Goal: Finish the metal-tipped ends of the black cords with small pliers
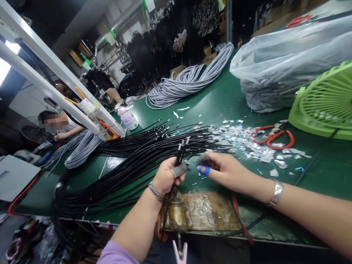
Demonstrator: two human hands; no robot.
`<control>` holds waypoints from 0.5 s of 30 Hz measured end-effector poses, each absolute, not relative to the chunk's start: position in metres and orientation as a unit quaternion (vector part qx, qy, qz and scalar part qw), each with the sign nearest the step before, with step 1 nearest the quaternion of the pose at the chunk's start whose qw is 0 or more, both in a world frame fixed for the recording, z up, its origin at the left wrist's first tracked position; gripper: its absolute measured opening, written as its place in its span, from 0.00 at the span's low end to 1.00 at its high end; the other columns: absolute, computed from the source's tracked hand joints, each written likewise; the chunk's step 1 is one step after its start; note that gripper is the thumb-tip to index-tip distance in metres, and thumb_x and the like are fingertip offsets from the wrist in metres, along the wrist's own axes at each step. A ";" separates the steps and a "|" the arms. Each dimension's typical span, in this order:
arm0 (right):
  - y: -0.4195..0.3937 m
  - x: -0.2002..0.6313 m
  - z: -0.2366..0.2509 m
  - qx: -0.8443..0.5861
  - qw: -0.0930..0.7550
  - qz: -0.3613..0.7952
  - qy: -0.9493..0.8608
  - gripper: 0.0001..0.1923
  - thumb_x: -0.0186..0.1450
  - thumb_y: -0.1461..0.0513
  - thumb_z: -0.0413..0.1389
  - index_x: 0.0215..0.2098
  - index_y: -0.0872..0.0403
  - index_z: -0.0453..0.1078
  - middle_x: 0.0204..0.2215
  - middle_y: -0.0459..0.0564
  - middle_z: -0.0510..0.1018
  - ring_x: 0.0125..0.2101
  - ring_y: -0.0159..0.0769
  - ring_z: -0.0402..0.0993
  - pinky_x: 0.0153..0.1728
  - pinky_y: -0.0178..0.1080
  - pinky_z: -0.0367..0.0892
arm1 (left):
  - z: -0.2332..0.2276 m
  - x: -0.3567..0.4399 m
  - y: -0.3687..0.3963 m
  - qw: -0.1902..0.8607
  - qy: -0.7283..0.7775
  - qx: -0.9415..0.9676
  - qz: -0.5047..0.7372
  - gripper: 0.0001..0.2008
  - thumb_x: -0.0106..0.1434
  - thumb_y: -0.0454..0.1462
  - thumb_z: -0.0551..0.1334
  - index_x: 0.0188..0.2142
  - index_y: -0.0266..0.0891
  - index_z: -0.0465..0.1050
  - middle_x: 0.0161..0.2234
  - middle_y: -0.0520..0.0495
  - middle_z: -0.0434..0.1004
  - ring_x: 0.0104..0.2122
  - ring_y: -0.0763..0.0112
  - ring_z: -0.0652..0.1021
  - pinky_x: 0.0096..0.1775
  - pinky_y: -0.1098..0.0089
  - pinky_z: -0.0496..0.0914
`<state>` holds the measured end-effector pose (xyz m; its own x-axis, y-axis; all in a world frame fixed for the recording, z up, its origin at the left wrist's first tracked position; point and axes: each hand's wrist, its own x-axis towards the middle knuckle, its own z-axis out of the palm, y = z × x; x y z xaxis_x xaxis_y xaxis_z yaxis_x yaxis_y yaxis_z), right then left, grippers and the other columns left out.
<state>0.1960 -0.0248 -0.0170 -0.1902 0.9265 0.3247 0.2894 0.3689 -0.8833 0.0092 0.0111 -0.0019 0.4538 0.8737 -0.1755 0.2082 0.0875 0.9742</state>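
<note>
My left hand is closed around several black cables, whose stripped pale ends point up and away from me. A grey wrap covers one of its fingers. Just to the right, my right hand has its fingers curled together, with blue tape on the thumb and a dark cover on another finger. Whatever sits between those fingertips is too small and blurred to make out. Beyond both hands lies a long bundle of black cables, with cut ends toward the scraps of foil and blue filler.
Red-handled scissors lie among the scraps. A green fan and a plastic bag of cables stand right. Coiled grey cable rests behind. A taped board is at the table's front edge. Another person sits far left.
</note>
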 end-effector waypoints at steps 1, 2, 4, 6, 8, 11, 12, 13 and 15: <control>-0.026 0.195 -0.016 -0.438 0.455 0.340 -0.697 0.13 0.59 0.52 0.55 0.25 0.51 0.67 0.21 0.45 0.73 0.22 0.33 0.64 0.25 0.36 0.61 | -0.002 0.009 0.011 0.595 0.438 0.613 0.281 0.26 0.43 0.55 0.68 0.27 0.36 0.66 0.14 0.58 0.65 0.11 0.84 0.60 0.14 0.79 0.52; -0.027 0.195 -0.016 -0.438 0.452 0.334 -0.702 0.12 0.59 0.53 0.54 0.25 0.51 0.66 0.20 0.45 0.72 0.22 0.33 0.63 0.24 0.36 0.60 | -0.002 0.009 0.011 0.598 0.435 0.613 0.281 0.26 0.42 0.55 0.68 0.27 0.36 0.66 0.14 0.58 0.64 0.11 0.84 0.59 0.14 0.79 0.51; -0.027 0.194 -0.016 -0.442 0.449 0.324 -0.706 0.10 0.59 0.54 0.53 0.24 0.51 0.64 0.19 0.44 0.71 0.21 0.32 0.62 0.24 0.36 0.58 | -0.001 0.010 0.010 0.600 0.428 0.616 0.278 0.26 0.42 0.55 0.68 0.27 0.35 0.66 0.13 0.58 0.64 0.11 0.84 0.59 0.14 0.78 0.51; -0.027 0.194 -0.018 -0.450 0.447 0.320 -0.704 0.10 0.59 0.55 0.53 0.24 0.51 0.64 0.18 0.44 0.70 0.21 0.32 0.61 0.23 0.35 0.57 | 0.000 0.010 0.009 0.600 0.425 0.622 0.269 0.26 0.43 0.55 0.68 0.27 0.35 0.66 0.13 0.59 0.63 0.11 0.84 0.59 0.14 0.78 0.50; -0.026 0.194 -0.019 -0.458 0.444 0.319 -0.700 0.10 0.59 0.56 0.54 0.23 0.51 0.63 0.18 0.43 0.70 0.20 0.32 0.61 0.23 0.36 0.56 | 0.000 0.010 0.009 0.596 0.428 0.628 0.260 0.26 0.43 0.55 0.68 0.27 0.35 0.66 0.13 0.59 0.63 0.11 0.85 0.59 0.14 0.78 0.50; -0.026 0.193 -0.020 -0.453 0.442 0.350 -0.691 0.11 0.58 0.54 0.54 0.23 0.51 0.64 0.19 0.44 0.71 0.22 0.33 0.63 0.24 0.36 0.58 | 0.000 0.009 0.009 0.592 0.431 0.631 0.256 0.26 0.44 0.55 0.68 0.27 0.35 0.66 0.13 0.59 0.63 0.11 0.85 0.59 0.14 0.78 0.51; -0.026 0.192 -0.020 -0.445 0.439 0.377 -0.684 0.12 0.58 0.53 0.54 0.23 0.51 0.64 0.19 0.44 0.71 0.22 0.33 0.63 0.24 0.36 0.59 | 0.000 0.009 0.009 0.591 0.431 0.631 0.257 0.26 0.44 0.55 0.68 0.27 0.35 0.66 0.13 0.59 0.63 0.11 0.85 0.59 0.14 0.78 0.51; -0.026 0.192 -0.019 -0.438 0.436 0.409 -0.672 0.13 0.58 0.52 0.54 0.23 0.51 0.65 0.19 0.44 0.71 0.21 0.33 0.63 0.24 0.36 0.59 | 0.000 0.009 0.009 0.591 0.430 0.632 0.257 0.26 0.43 0.55 0.68 0.27 0.35 0.67 0.13 0.59 0.63 0.11 0.85 0.59 0.14 0.78 0.51; -0.025 0.190 -0.018 -0.434 0.433 0.470 -0.635 0.15 0.57 0.49 0.55 0.24 0.51 0.65 0.18 0.43 0.70 0.19 0.31 0.60 0.22 0.35 0.58 | 0.000 0.010 0.009 0.590 0.428 0.635 0.255 0.26 0.44 0.55 0.68 0.27 0.35 0.67 0.13 0.58 0.63 0.11 0.85 0.59 0.14 0.78 0.51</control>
<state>0.1905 -0.0255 -0.0182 -0.2482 0.9582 0.1420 0.1448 0.1816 -0.9727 0.0096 0.0085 0.0003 0.5031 0.8450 -0.1814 0.2435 0.0628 0.9679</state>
